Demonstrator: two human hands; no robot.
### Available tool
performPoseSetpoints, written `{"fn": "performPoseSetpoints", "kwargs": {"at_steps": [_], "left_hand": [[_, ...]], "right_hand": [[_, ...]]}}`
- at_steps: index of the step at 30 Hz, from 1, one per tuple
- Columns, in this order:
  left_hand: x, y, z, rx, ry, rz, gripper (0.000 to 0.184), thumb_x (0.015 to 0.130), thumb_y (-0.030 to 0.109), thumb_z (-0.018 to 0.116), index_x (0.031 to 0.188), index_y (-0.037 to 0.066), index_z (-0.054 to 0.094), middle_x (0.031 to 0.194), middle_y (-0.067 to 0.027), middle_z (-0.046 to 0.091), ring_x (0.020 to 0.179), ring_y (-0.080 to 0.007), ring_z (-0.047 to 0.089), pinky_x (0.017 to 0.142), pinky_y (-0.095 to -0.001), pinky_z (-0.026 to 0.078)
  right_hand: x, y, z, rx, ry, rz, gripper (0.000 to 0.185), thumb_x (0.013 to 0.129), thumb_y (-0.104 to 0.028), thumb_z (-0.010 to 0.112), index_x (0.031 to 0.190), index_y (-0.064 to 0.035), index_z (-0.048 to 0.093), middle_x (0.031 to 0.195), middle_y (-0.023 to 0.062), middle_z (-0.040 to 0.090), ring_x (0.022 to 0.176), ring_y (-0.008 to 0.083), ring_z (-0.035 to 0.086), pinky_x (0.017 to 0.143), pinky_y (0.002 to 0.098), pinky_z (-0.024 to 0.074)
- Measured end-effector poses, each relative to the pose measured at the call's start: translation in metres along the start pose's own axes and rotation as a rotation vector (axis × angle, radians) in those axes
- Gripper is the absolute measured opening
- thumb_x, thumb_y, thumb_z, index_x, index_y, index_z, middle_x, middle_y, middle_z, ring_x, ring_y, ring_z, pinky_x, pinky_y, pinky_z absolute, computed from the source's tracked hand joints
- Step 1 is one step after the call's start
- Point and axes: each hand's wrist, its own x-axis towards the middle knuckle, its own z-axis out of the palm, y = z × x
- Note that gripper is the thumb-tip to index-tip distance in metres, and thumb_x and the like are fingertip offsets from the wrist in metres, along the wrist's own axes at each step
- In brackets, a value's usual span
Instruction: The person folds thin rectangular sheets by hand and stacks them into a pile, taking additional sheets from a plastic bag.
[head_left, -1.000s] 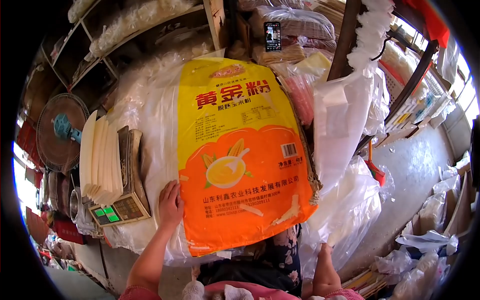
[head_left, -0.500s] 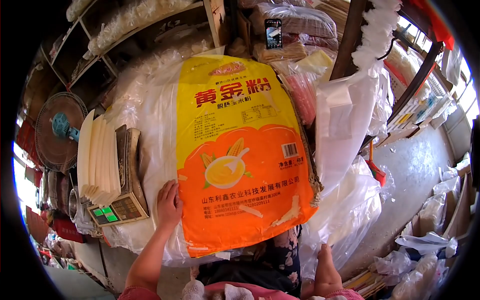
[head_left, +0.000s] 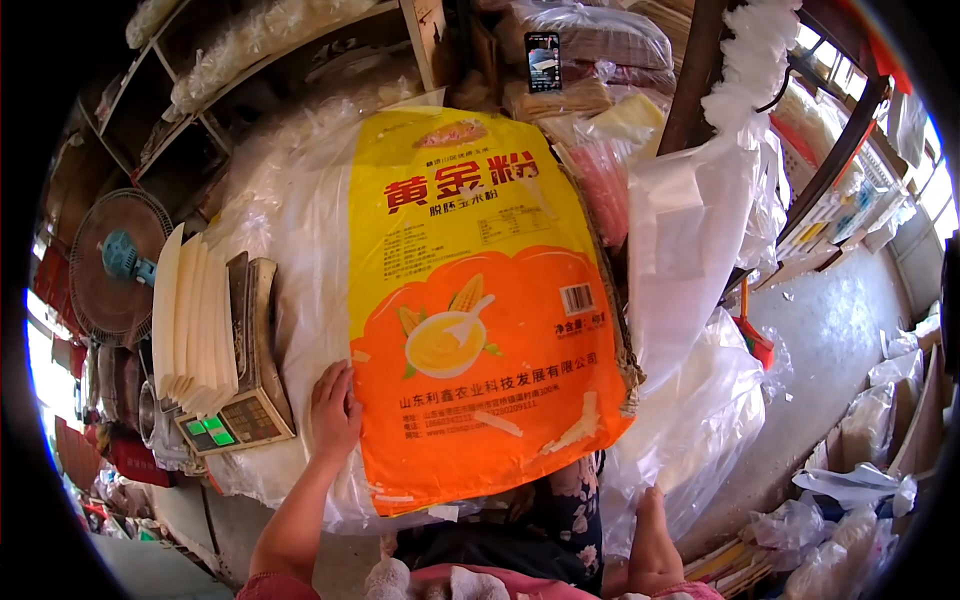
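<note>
A large yellow and orange printed sack [head_left: 480, 300] lies flat across the work surface. My left hand [head_left: 335, 402] rests on clear plastic at the sack's left edge, its fingers laid out flat and holding nothing. My right hand [head_left: 650, 500] hangs low at the right, beside a big clear plastic bag [head_left: 690, 410]; its fingers are mostly hidden, so its grip cannot be made out. To the left, a stack of pale curved sheets [head_left: 195, 320] stands on a scale [head_left: 240, 422] with a green lit display.
A fan [head_left: 120, 260] stands at the far left, below shelves [head_left: 270, 60] of bagged goods. Behind the sack a phone [head_left: 542, 62] leans on wrapped bundles. A dark post [head_left: 697, 75] rises at the right. Plastic bags [head_left: 840, 540] lie at the lower right.
The view has shifted slightly, so the sack, phone and scale sit a little differently in the frame. My hands have stayed in nearly the same places.
</note>
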Motion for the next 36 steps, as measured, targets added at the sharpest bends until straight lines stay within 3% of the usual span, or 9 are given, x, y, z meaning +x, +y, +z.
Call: {"fn": "performPoseSetpoints", "kwargs": {"at_steps": [16, 19, 22, 25, 31, 34, 35, 36], "left_hand": [[-0.001, -0.001, -0.002, 0.007, 0.020, 0.014, 0.043, 0.081, 0.002, 0.054, 0.123, 0.002, 0.054, 0.134, -0.0113, 0.050, 0.123, -0.0332, 0.045, 0.103, -0.0422, 0.038], [0.000, 0.000, -0.002, 0.001, 0.014, 0.012, 0.043, 0.080, 0.002, 0.054, 0.123, 0.002, 0.054, 0.135, -0.0111, 0.050, 0.123, -0.0331, 0.045, 0.103, -0.0422, 0.037], [0.000, -0.001, -0.003, 0.002, 0.015, 0.009, 0.043, 0.080, 0.003, 0.054, 0.123, 0.002, 0.054, 0.135, -0.0109, 0.050, 0.123, -0.0329, 0.045, 0.103, -0.0421, 0.037], [-0.001, 0.000, 0.000, 0.001, 0.024, 0.015, 0.043, 0.080, 0.002, 0.055, 0.122, 0.002, 0.054, 0.134, -0.0108, 0.050, 0.123, -0.0329, 0.045, 0.103, -0.0420, 0.037], [-0.001, -0.004, 0.003, 0.016, 0.040, 0.032, 0.042, 0.079, 0.002, 0.054, 0.121, 0.002, 0.054, 0.133, -0.0111, 0.050, 0.121, -0.0339, 0.047, 0.102, -0.0417, 0.037], [0.008, -0.009, -0.001, 0.087, -0.053, -0.041, 0.041, 0.079, 0.002, 0.054, 0.121, 0.002, 0.055, 0.131, -0.0115, 0.052, 0.121, -0.0347, 0.046, 0.102, -0.0419, 0.038], [0.013, -0.005, 0.003, 0.114, -0.118, -0.069, 0.041, 0.080, 0.002, 0.054, 0.121, 0.002, 0.055, 0.130, -0.0116, 0.053, 0.121, -0.0350, 0.046, 0.102, -0.0420, 0.038], [0.019, 0.011, 0.002, 0.335, -0.102, 0.045, 0.038, 0.080, 0.002, 0.053, 0.119, 0.003, 0.057, 0.125, -0.0110, 0.056, 0.120, -0.0350, 0.047, 0.101, -0.0449, 0.037]], "right_hand": [[-0.012, -0.009, 0.006, 0.096, -0.216, -0.052, 0.039, 0.092, -0.030, 0.057, 0.120, -0.0019, 0.055, 0.113, 0.0128, 0.061, 0.100, 0.0308, 0.062, 0.086, 0.0442, 0.0528], [0.057, 0.013, -0.016, 0.125, -0.368, 0.049, 0.040, 0.093, -0.033, 0.055, 0.120, -0.0023, 0.055, 0.113, 0.0129, 0.062, 0.100, 0.0304, 0.062, 0.085, 0.0436, 0.0532], [0.003, 0.000, 0.001, 0.098, -0.331, 0.048, 0.041, 0.093, -0.035, 0.053, 0.119, -0.0034, 0.057, 0.113, 0.0119, 0.063, 0.100, 0.0297, 0.062, 0.084, 0.0428, 0.0533], [0.007, 0.004, 0.002, 0.099, -0.289, 0.006, 0.028, 0.091, -0.032, 0.054, 0.102, -0.0084, 0.063, 0.097, 0.0077, 0.067, 0.081, 0.0246, 0.066, 0.072, 0.0379, 0.0564], [-0.004, -0.004, 0.006, -0.010, -0.241, 0.231, 0.029, 0.091, -0.033, 0.054, 0.104, -0.0088, 0.062, 0.099, 0.0081, 0.067, 0.082, 0.0256, 0.066, 0.072, 0.0378, 0.0560], [-0.006, 0.009, 0.014, 0.196, -0.325, -0.054, 0.035, 0.089, -0.029, 0.058, 0.114, -0.0049, 0.060, 0.103, 0.0112, 0.066, 0.090, 0.0271, 0.065, 0.078, 0.0410, 0.0544], [-0.004, 0.009, 0.011, 0.198, -0.310, -0.055, 0.035, 0.089, -0.028, 0.059, 0.114, -0.0043, 0.060, 0.102, 0.0115, 0.066, 0.090, 0.0274, 0.064, 0.078, 0.0412, 0.0545], [-0.013, 0.003, 0.018, 0.190, -0.288, -0.019, 0.034, 0.088, -0.027, 0.060, 0.113, -0.0038, 0.060, 0.102, 0.0119, 0.065, 0.089, 0.0277, 0.064, 0.077, 0.0414, 0.0546]]}}
